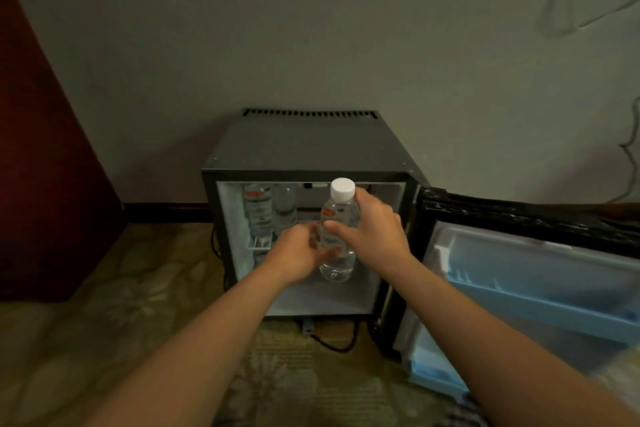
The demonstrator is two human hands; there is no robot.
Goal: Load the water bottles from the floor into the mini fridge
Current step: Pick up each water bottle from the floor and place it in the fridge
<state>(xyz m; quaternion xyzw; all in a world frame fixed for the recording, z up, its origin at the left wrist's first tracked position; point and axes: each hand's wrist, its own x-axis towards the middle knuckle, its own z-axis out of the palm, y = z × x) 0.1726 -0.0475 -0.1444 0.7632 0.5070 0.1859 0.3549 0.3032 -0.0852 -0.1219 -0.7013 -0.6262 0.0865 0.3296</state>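
Our right hand clamps the bottle upright before the fridge opening. Our blurred left hand sits beside it, grip unclear. Pushed carelessly, it may topple the shelved bottles beyond.

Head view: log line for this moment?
phase: loading | right hand: holds water bottle upright before open mini fridge | left hand: at its lower body | inside: bottles upper left

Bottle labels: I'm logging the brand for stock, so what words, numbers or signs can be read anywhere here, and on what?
No text is legible.
Held water bottle: a red mark on its label, too blurred to read.
Shelved bottles in the mini fridge: red and dark label bands, too blurred to read.
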